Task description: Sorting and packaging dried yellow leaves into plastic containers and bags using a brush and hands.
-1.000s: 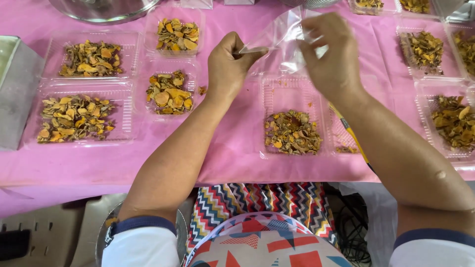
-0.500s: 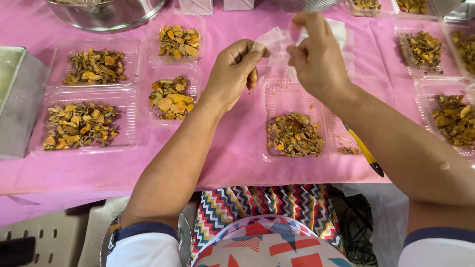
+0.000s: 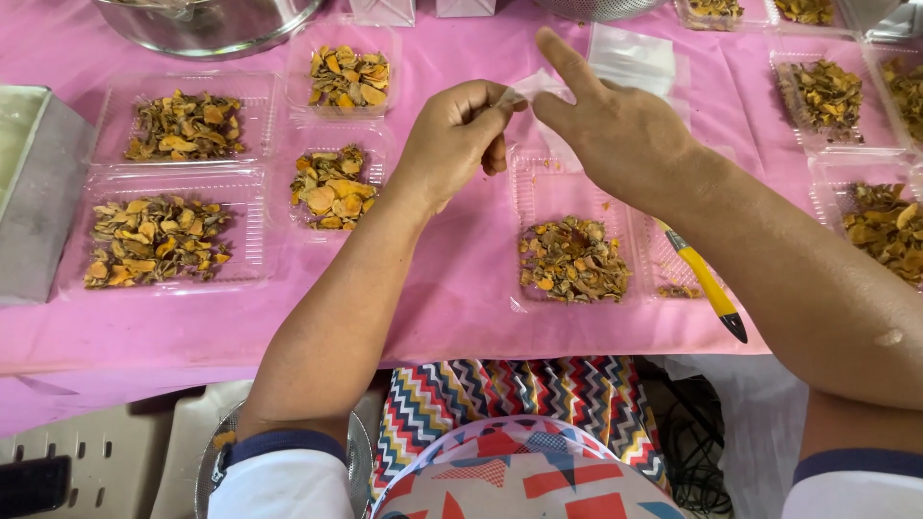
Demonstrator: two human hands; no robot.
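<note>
A pink tabletop (image 3: 461, 288) is seen from above, covered with clear plastic trays of dried orange-yellow root slices. A small clear plastic bag (image 3: 630, 60) is held up between two bare hands, above an open tray (image 3: 574, 258) that is partly filled with the slices. The bag's near edge is pinched in a narrow grip between thumb and forefinger of the left hand (image 3: 452, 139). The right hand (image 3: 620, 135) is closed on the same edge just beside it, with its forefinger raised. The bag is judged to be at the opening step: the two layers of its mouth appear to be worked apart. The next move would call for a fine rub and pull at the edge, so that the thin film separates without tearing. A yellow-handled tool (image 3: 707, 288) lies on the tabletop beneath the right forearm. More filled trays (image 3: 159, 240) are set to the left, and a metal bowl (image 3: 207, 24) stands at the far edge.
</note>
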